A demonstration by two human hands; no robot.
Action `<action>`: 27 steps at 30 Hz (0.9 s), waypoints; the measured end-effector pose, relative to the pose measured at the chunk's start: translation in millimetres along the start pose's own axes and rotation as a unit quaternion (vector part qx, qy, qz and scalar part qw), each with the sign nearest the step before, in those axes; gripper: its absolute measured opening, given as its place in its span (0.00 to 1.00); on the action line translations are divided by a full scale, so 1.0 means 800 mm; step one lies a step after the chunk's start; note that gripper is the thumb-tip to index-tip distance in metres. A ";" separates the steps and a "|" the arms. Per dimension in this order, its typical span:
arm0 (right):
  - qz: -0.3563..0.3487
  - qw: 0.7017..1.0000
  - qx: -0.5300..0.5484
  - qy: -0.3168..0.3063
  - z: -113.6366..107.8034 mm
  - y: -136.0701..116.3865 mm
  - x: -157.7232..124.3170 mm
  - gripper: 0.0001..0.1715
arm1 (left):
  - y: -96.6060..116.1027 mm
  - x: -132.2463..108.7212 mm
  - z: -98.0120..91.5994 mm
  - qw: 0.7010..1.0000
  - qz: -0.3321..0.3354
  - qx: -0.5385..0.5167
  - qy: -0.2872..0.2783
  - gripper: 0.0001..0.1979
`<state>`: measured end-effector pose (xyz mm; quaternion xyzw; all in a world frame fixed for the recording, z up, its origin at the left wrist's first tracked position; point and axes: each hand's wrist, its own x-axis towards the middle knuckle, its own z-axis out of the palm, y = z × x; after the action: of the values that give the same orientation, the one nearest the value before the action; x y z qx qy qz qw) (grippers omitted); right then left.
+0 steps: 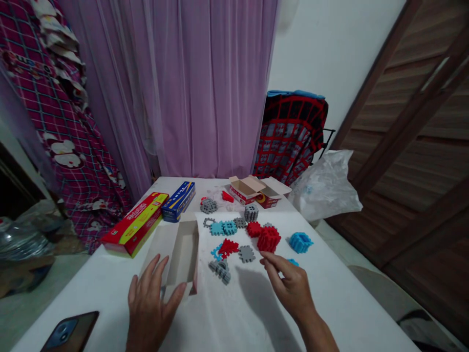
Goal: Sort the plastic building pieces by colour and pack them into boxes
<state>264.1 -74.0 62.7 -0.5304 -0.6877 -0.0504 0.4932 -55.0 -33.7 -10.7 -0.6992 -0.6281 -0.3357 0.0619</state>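
Note:
My left hand (pixel 152 300) is spread at the near end of an open cardboard box (pixel 185 249), with its fingers over the raised flap and its thumb by the near corner. The box's pale inside shows no contents. My right hand (pixel 289 281) hovers over the table, fingers curled and thumb close to the index finger, with nothing visible between them. Just beyond its fingertips sits a red block of interlocking pieces (pixel 268 238). Around it lie a grey square piece (pixel 246 253), a red triangular piece (pixel 228 248), a grey assembled piece (pixel 220 271) and light-blue panels (pixel 223 228).
A red-and-yellow box (pixel 135 225) and a blue box (pixel 179 201) lie left. Small open boxes (pixel 247 189) stand at the back near a white plastic bag (pixel 324 186). A blue cube (pixel 300 242) sits right; a phone (pixel 71 332) lies at the near-left edge.

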 end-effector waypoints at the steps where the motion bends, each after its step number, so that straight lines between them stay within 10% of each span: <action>1: 0.014 1.000 -0.003 -0.009 0.007 0.003 -0.005 0.13 | 0.003 -0.002 0.000 1.000 0.016 0.004 0.005 0.33; 14: 0.167 0.949 -0.079 -0.254 0.124 -0.025 -0.040 0.34 | 0.007 -0.003 0.002 0.987 0.155 0.030 0.016 0.23; 21: 0.193 0.950 -0.141 -0.199 0.112 0.004 -0.033 0.26 | 0.005 0.009 0.001 0.986 0.164 0.021 -0.008 0.23; 27: 0.267 0.887 -0.278 -0.252 0.097 0.026 -0.004 0.27 | 0.018 0.005 0.007 0.990 0.139 0.030 -0.005 0.23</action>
<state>231.7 -21.0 11.0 -0.8046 -0.5787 0.0293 0.1303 -39.6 -30.4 -8.4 -0.7795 -0.5346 -0.3014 0.1255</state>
